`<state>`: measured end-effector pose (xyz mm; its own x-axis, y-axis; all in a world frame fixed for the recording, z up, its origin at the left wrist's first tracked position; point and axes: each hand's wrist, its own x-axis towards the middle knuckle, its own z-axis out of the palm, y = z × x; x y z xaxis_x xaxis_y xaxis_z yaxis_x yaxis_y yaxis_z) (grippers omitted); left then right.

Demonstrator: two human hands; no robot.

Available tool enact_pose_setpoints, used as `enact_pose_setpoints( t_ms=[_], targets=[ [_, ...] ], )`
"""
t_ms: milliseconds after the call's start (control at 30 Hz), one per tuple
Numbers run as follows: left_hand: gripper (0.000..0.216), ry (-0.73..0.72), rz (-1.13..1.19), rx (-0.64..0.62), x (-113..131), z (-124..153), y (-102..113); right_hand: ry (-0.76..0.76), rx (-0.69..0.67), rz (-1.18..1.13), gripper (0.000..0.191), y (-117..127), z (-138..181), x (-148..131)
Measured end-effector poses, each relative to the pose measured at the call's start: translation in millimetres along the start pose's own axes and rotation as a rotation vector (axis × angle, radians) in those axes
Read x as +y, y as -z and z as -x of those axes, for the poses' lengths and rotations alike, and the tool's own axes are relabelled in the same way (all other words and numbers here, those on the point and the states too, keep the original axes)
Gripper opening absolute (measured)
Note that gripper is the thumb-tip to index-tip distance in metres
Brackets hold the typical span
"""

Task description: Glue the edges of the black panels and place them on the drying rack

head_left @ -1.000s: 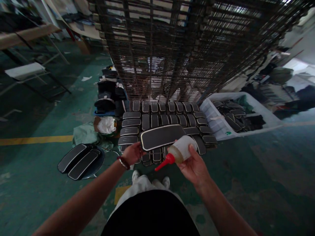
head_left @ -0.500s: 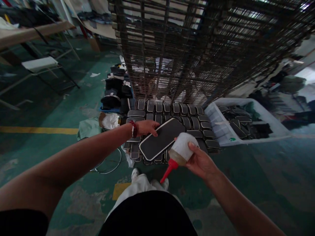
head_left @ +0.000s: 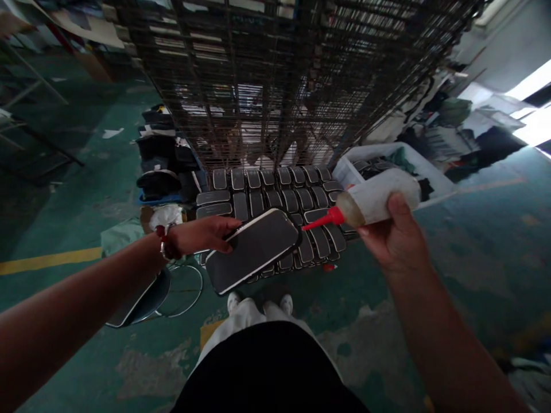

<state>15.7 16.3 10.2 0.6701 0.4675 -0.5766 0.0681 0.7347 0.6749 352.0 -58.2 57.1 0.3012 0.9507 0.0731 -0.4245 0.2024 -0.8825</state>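
Note:
My left hand (head_left: 206, 235) grips the left end of a dark oblong panel (head_left: 253, 246) with rounded corners and a pale edge line, thumb on its top face. In my right hand (head_left: 396, 235) is a squeeze bottle (head_left: 374, 198), white with a yellowish shoulder and a red nozzle, lying nearly level. The nozzle's tip points left and appears close to the panel's right end; whether it touches I cannot tell. Beneath them, many similar smaller dark pieces (head_left: 290, 201) with pale edges lie in rows.
A tall stack of wire mesh racks (head_left: 267, 86) rises behind the rows. On the right stands a white bin (head_left: 434, 172) with dark pieces inside. Bundles of dark cloth (head_left: 159, 155) are piled at left. A round stool (head_left: 150, 298) stands near my left forearm.
The bottle has swung from nozzle-down to nearly level and moved right and up. The panel has shifted left and nearer to me in my left hand. The view has turned right.

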Motion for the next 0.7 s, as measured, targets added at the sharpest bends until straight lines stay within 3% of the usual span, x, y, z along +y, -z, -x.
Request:
enact_pose_setpoints(
  t_ms=[100,300,567,700],
  targets=[
    [0.061,0.016,-0.090,0.043,1,4,-6,0.012,-0.007,0.078,0.039,1,1,1],
    [0.053,-0.015,-0.108,-0.081,-5,7,-2,0.022,-0.079,0.165,0.038,-2,8,4],
    [0.054,-0.024,-0.098,0.032,-6,7,-3,0.043,-0.034,0.136,0.036,2,16,9],
    [0.052,-0.082,-0.062,0.003,-12,5,-2,0.049,0.016,0.077,0.039,3,22,14]
  ],
)
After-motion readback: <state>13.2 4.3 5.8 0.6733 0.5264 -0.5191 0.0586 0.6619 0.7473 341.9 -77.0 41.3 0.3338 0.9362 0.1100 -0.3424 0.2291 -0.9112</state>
